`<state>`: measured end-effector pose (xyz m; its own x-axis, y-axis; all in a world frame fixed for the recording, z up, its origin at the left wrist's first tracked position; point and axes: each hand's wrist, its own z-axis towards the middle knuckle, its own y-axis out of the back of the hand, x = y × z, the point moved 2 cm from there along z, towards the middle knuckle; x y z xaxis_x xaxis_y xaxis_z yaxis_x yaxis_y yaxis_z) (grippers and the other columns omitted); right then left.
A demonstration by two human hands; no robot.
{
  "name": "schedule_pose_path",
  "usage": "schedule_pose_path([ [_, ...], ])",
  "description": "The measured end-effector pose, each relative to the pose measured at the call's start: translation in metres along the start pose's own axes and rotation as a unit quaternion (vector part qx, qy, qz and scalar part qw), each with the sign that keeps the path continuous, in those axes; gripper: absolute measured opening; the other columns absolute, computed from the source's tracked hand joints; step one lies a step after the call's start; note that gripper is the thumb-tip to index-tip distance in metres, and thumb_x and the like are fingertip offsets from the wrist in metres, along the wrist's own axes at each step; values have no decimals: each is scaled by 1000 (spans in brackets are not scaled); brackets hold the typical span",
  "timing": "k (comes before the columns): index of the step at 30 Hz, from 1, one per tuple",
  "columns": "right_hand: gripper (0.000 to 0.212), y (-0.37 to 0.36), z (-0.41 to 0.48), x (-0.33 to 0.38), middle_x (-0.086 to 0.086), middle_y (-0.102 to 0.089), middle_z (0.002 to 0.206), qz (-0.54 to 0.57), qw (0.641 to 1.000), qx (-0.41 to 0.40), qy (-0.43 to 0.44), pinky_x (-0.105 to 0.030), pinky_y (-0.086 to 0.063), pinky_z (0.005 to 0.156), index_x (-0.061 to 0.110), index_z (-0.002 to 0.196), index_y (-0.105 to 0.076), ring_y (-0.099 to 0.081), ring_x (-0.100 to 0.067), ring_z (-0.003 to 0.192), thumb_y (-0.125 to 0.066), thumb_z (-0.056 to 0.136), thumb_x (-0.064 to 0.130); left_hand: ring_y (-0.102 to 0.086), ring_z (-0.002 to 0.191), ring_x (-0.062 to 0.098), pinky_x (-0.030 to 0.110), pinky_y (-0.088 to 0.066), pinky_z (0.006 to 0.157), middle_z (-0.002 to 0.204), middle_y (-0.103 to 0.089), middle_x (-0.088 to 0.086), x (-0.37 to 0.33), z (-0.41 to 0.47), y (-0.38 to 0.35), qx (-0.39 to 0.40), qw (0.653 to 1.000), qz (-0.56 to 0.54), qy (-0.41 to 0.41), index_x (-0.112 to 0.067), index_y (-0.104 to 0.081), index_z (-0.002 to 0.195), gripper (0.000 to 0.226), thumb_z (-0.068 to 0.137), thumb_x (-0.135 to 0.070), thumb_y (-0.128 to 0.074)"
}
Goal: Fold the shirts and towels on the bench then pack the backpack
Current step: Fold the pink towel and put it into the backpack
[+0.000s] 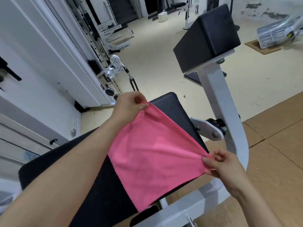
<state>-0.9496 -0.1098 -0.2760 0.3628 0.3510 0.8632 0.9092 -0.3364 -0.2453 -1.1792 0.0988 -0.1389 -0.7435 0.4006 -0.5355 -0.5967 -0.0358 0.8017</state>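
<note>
A pink towel [152, 153] is stretched flat over the black padded bench [98, 185]. My left hand [129, 105] pinches its far corner near the bench's far end. My right hand [221, 164] pinches the near right corner at the bench's right edge. The cloth is pulled taut between the two hands, and its lower edge hangs over the bench's side. No shirts and no backpack are in view.
A white machine frame [229, 122] carrying a black pad [208, 36] rises right of the bench. A cable machine with pulleys [114, 66] stands at the left by the white wall. Cream floor lies beyond, brown mats at the right.
</note>
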Motion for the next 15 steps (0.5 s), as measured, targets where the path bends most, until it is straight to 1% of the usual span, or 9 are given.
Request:
schedule_pose_path([
  [2, 13, -6, -6, 12, -8, -56, 69, 34, 999, 21, 5, -23, -56, 54, 3, 85, -62, -63, -17, 62, -70, 79, -6, -56, 60, -6, 8, -42, 57, 63, -64, -15, 8, -32, 42, -26, 997, -62, 38, -30, -66, 67, 26, 71, -11, -83],
  [4, 13, -20, -13, 25, -5, -63, 70, 35, 998, 42, 24, -21, -56, 56, 2, 89, -67, -66, -14, 64, -71, 77, -4, -57, 58, -5, 9, -45, 57, 61, -66, -14, 17, -69, 82, -52, 991, -98, 75, -27, -68, 67, 24, 70, -9, -84],
  [7, 10, -50, -28, 46, -5, -68, 74, 45, 993, 78, 72, -19, -56, 62, 6, 80, -73, -69, -13, 68, -68, 80, -3, -61, 62, -2, 9, -47, 60, 66, -69, -12, 29, -130, 137, -94, 981, -123, 118, -28, -73, 67, 21, 68, -11, -85],
  [9, 9, -69, -40, 59, -8, -70, 82, 48, 988, 112, 96, -20, -56, 67, 5, 86, -74, -70, -14, 76, -65, 84, 3, -63, 63, -1, 9, -49, 61, 69, -71, -10, 34, -173, 168, -118, 971, -157, 137, -33, -76, 72, 21, 66, -16, -85],
  [11, 14, -86, -55, 72, -9, -70, 89, 37, 981, 162, 103, -22, -57, 69, 3, 95, -72, -70, -14, 82, -61, 87, 7, -64, 63, 0, 10, -49, 61, 69, -72, -9, 39, -214, 192, -143, 955, -207, 155, -34, -77, 74, 17, 60, -27, -83],
  [13, 16, -102, -73, 83, -7, -69, 87, 14, 973, 202, 111, -22, -58, 66, 6, 92, -74, -68, -12, 79, -62, 83, 10, -66, 65, 4, 14, -52, 64, 70, -73, -6, 43, -251, 208, -167, 935, -266, 163, -31, -78, 76, 18, 58, -34, -79],
  [15, 15, -116, -90, 92, -5, -67, 83, -2, 968, 215, 127, -21, -57, 61, 10, 87, -76, -66, -11, 75, -66, 75, 12, -67, 68, 7, 18, -55, 68, 73, -74, -5, 43, -281, 218, -191, 912, -330, 152, -27, -79, 77, 21, 59, -37, -81],
])
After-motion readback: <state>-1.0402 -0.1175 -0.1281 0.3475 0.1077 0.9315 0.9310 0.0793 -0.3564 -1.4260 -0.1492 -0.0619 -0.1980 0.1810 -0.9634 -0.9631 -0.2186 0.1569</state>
